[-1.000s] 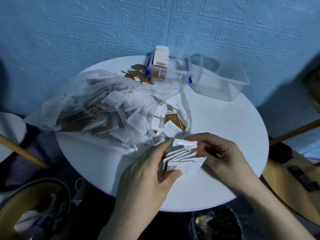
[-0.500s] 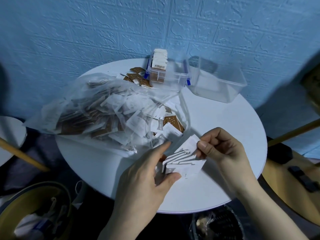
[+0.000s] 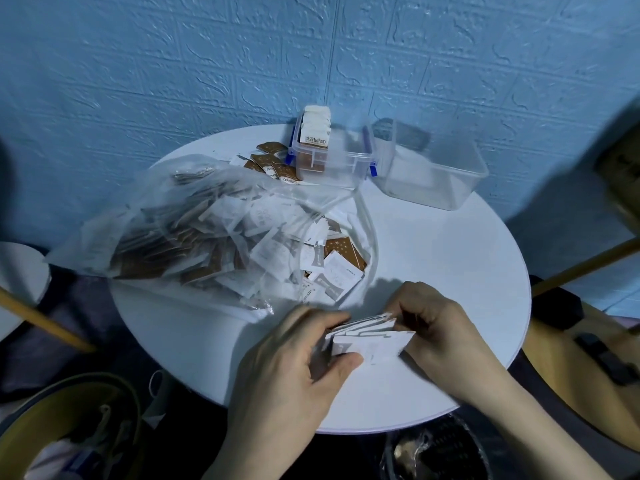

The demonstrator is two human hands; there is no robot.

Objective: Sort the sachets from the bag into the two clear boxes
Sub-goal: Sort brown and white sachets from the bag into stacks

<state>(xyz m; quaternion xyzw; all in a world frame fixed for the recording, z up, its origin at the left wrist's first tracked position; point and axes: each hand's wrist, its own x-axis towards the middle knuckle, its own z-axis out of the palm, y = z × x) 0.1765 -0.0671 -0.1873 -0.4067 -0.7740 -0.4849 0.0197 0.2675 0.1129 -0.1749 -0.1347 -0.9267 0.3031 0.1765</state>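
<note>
Squaring up a stack so it drops into a box neatly, I'd guess: left hand (image 3: 294,362) has thumb and fingers curled round the white sachets (image 3: 370,341), right hand (image 3: 436,327) pinches their far edge. Bag (image 3: 194,230) lies just beyond the fingertips, clear boxes (image 3: 429,174) well past. Half a second back the right hand was lifting one sachet; now it's tucked in.

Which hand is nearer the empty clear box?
Right. The right hand sits below the empty clear box; the left hand is further down-left.
</note>
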